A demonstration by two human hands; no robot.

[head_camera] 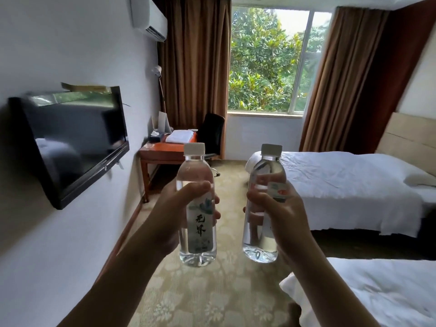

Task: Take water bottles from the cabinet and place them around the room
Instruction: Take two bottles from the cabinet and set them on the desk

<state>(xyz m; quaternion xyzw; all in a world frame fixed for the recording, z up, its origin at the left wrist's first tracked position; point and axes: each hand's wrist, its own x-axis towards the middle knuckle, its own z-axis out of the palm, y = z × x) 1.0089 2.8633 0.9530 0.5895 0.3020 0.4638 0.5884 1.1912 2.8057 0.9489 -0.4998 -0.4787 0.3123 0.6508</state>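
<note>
Two capped water bottles, the left bottle (pixel 197 208) and the right bottle (pixel 263 206), are carried upright over the carpet, each gripped mid-body by closed fingers of the left hand (pixel 174 215) and right hand (pixel 280 215), likely bound for the bench (pixel 160 152) ahead.

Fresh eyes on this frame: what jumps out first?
Two clear plastic water bottles with white caps, held upright centre frame: one in the left hand, label facing the camera, one in the right hand, label turned away. Behind them, a bright window full of green foliage between brown curtains.
</note>
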